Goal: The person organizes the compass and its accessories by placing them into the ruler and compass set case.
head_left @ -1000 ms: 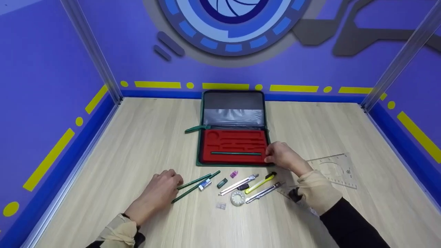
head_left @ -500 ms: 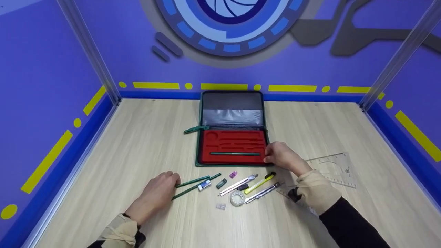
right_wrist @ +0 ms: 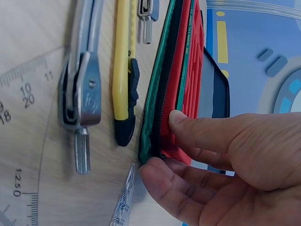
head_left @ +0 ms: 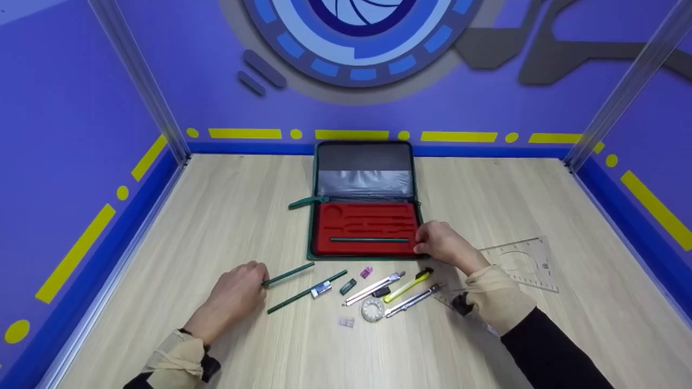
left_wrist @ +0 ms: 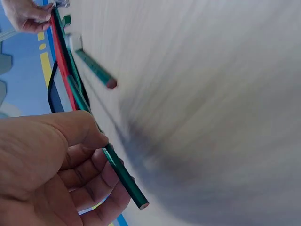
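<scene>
The left hand pinches a green pencil near its end, in front of the case; it looks light and stiff. The right hand grips the case's corner.

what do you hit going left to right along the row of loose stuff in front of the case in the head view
left hand → green pencil → second green pencil → purple sharpener → yellow utility knife → clear ruler
</scene>
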Demonstrator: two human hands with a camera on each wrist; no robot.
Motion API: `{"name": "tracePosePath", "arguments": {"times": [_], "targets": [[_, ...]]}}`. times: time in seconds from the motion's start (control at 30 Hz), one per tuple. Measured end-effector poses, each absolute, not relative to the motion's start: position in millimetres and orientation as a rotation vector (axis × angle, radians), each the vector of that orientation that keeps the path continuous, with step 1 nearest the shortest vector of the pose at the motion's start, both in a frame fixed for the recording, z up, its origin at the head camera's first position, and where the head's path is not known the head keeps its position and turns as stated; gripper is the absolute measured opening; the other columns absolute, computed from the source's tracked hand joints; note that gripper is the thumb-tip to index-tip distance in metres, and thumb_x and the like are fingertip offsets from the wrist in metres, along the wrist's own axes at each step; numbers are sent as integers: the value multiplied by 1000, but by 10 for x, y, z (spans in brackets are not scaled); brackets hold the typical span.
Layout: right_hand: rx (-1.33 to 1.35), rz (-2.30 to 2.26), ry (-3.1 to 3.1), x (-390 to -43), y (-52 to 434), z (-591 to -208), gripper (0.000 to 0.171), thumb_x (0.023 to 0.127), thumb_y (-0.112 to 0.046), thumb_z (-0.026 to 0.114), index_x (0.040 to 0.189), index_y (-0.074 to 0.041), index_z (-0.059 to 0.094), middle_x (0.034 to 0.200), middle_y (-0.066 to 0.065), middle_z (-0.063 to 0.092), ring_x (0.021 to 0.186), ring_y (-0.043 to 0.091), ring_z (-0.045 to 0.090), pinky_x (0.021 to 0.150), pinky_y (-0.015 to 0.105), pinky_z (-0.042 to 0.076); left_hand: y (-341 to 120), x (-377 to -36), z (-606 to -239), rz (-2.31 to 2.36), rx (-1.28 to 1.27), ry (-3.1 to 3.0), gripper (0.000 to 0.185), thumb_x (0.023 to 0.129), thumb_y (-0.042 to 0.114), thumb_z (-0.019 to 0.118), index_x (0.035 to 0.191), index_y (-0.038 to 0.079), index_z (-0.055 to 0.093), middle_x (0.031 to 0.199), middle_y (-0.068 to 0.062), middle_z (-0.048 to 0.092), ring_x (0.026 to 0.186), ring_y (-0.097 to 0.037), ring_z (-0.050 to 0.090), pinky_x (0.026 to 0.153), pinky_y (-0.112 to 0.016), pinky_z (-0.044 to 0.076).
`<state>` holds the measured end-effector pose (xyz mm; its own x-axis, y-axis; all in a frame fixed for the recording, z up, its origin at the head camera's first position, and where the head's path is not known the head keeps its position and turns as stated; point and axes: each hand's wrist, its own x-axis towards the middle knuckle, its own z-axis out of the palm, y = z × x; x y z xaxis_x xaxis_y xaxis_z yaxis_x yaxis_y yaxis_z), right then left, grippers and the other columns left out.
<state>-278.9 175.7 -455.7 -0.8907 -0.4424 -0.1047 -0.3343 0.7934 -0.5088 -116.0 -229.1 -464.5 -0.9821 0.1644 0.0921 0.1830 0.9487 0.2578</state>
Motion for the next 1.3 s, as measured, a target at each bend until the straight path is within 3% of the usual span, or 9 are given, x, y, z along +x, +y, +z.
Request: {"name": "tracePosePath", "arguments": {"times": [0.33,0.8,1.3], "targets": [[-581,-741,2760,-2781,1760,-4555,14,88,-3,78,80,-5,67,73,0,61,66,15,52,61,30,43,-2155,-1278,-4418,-430,-305,-2963,13,77,-7,67,87,2,67,80,-5,61,71,-22,59,59,-41,52],[-561,-735,2751,-2787,1741,-4555,12,87,-1,77,81,-3,67,74,1,62,69,16,51,63,30,43,-1812,-1348,-4195,-393,-542,-2735,14,77,-8,66,85,4,66,76,-4,60,68,-20,59,52,-37,51],[-595,-741,2770,-2778,1748,-4549,12,86,-1,78,81,-3,68,75,2,64,68,16,53,64,31,45,-1493,-1491,-4039,-377,-648,-2681,18,80,-10,68,91,5,71,82,-5,65,74,-21,64,57,-35,55]]}}
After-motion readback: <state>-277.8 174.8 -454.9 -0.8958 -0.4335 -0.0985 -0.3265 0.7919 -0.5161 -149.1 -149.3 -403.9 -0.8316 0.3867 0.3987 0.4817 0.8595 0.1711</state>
